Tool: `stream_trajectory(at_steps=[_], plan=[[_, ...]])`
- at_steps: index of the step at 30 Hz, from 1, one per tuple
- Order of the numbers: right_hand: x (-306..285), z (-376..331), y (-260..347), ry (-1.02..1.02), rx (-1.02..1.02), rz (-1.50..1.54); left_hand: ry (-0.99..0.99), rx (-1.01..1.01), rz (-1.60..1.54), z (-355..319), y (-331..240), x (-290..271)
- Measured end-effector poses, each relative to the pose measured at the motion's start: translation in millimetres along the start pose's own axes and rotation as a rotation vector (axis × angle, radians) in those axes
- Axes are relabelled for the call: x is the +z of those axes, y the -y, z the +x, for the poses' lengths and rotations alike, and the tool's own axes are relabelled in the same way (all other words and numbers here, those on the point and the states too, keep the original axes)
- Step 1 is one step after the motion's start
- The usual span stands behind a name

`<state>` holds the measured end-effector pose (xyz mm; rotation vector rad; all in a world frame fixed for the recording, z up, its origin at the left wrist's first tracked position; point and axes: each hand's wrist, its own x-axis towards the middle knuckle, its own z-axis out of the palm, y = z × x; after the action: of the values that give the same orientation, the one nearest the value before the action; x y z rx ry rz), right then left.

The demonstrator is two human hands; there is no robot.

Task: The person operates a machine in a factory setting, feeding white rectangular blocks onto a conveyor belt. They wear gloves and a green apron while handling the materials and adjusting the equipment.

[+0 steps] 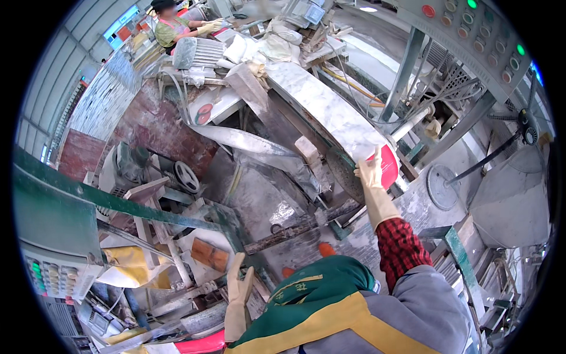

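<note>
- Right hand [369, 172], in a cream rubber glove below a red-and-black checked sleeve [402, 251], reaches forward with fingers extended at the edge of a glossy red piece; whether it grips or merely rests there, I cannot tell.
- Left hand [238, 288], gloved alike, hangs low with thumb and fingers spread, nothing visible in its grasp.
- Crowding the person's left are a long green steel rail [118, 199], a grey control box with green buttons [56, 276] and a spoked metal handwheel [186, 177].
- Near the left hand lies an orange-brown rectangular block [209, 254], with a yellow sheet [137, 266] farther out.
- Just left of the right hand stands a dark, curved-edged plate [342, 170], an off-white block [306, 149] beyond it.
- Overhead at the right juts a grey control panel [463, 35] with round buttons; far off at the left, another person [171, 29] works in pale gloves.
- That red piece [387, 167] has a smooth, rounded outer edge; a long white, grey-veined slab [324, 103] stretches away behind it.
- Red piece sits immediately right of the right hand, at the slab's near end, well apart from the left hand.
</note>
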<state>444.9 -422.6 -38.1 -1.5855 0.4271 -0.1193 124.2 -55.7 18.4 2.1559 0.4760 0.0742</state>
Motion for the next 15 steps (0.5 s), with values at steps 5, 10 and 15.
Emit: stream_trajectory(at_steps=[5,10,15], plan=[[52.6,-96.9,-17.9,0.309,-0.065,-0.154,-0.251,-0.074,-0.141,-24.8,71.9,-37.4],[87.7,-179.6,-99.0,0.946,-0.138,-0.447,-0.566,-0.2,-0.151,-62.7,119.1,-103.4],[96.6,-199.2,-145.5,1.219,-0.271,-0.852,-0.888,-0.274,0.356,-124.7,167.7,-179.9]])
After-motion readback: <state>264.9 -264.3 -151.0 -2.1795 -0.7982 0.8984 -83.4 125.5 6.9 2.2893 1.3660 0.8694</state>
